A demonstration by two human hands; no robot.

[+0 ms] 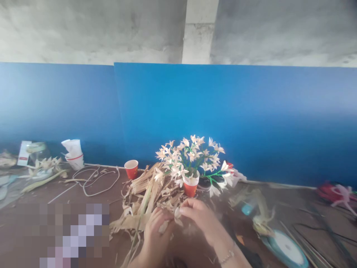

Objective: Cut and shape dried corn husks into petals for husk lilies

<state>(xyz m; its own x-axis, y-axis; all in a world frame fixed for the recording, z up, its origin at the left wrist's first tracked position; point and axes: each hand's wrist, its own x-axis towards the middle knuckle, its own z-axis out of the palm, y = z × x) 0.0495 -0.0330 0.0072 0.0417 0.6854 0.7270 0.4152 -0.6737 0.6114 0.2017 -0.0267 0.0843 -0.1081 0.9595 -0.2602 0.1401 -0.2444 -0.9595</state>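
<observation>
Both hands meet low in the middle of the head view, in front of a pile of dry husks. My left hand has its fingers curled, closed on a pale husk piece. My right hand, with a bracelet at the wrist, pinches a small pale petal-like husk piece between thumb and fingers, close to the left fingertips. Just beyond the hands stands a red paper cup holding many cream husk flowers on green stems.
Another red cup stands behind the pile. White cable loops leftward, near stacked white cups. At right lie a blue-rimmed spool, husks and thin rods. A blue partition stands behind; the lower left is pixelated.
</observation>
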